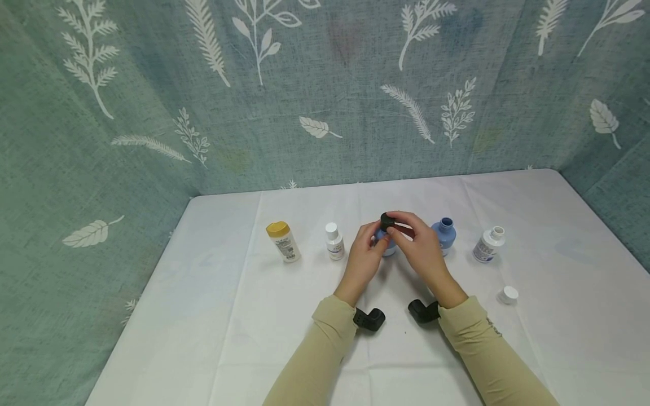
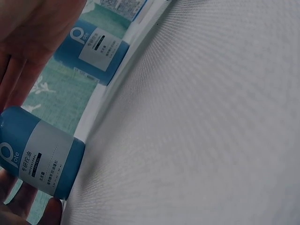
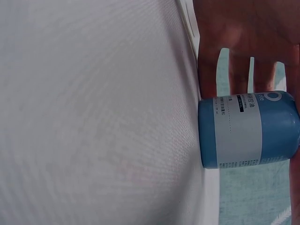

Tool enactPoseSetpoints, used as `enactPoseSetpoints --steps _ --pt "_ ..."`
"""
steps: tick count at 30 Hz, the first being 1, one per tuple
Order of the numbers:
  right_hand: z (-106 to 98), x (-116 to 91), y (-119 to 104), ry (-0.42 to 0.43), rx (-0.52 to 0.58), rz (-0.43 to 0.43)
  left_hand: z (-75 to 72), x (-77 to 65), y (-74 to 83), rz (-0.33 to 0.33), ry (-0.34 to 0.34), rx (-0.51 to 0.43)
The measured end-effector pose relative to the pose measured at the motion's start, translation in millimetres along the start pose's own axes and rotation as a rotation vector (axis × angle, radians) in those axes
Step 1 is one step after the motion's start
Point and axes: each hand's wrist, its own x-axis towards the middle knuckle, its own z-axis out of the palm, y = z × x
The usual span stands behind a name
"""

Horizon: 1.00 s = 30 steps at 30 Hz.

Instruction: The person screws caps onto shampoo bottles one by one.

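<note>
In the head view, a blue bottle [image 1: 389, 250] with a white label stands on the table between both hands. The left hand [image 1: 361, 256] holds it from the left, fingers about its side. A black cap [image 1: 387, 220] is at the bottle's top, and the right hand [image 1: 420, 248] pinches it with thumb and fingers. Whether the cap is fully seated, the hands hide. Both wrist views show the held bottle's lower part and label. Right of the hands stands a second blue bottle [image 1: 444, 237], uncapped, its neck showing.
Farther right is an uncapped white bottle [image 1: 488, 245], with a white cap [image 1: 509, 295] lying nearer on the table. To the left stand a white bottle [image 1: 334, 242] with its cap on and a cream bottle [image 1: 284, 242] with a yellow cap. White cloth covers the table [image 1: 284, 316].
</note>
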Motion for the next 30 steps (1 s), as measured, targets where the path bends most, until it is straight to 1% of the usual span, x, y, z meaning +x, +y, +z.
enactPoseSetpoints --steps 1,8,14,20,24,30 --pt "0.2 0.3 0.7 0.002 -0.002 -0.006 -0.1 0.0 0.0 -0.001 -0.001 0.003" --pt "2.3 4.6 30.3 0.007 0.011 -0.008 0.0 0.4 -0.5 -0.004 -0.003 0.005" --pt "2.0 4.2 32.4 0.014 0.010 -0.021 0.1 0.9 -1.1 -0.001 -0.003 0.003" --pt "2.0 3.3 33.2 0.010 -0.020 0.026 -0.3 0.4 -1.0 0.004 -0.003 0.013" --pt "1.7 3.2 30.0 0.012 -0.029 0.038 -0.5 0.3 -0.6 -0.003 -0.006 0.010" --pt "-0.4 0.3 2.4 0.015 -0.035 0.021 -0.8 0.2 0.8 -0.001 -0.012 0.005"
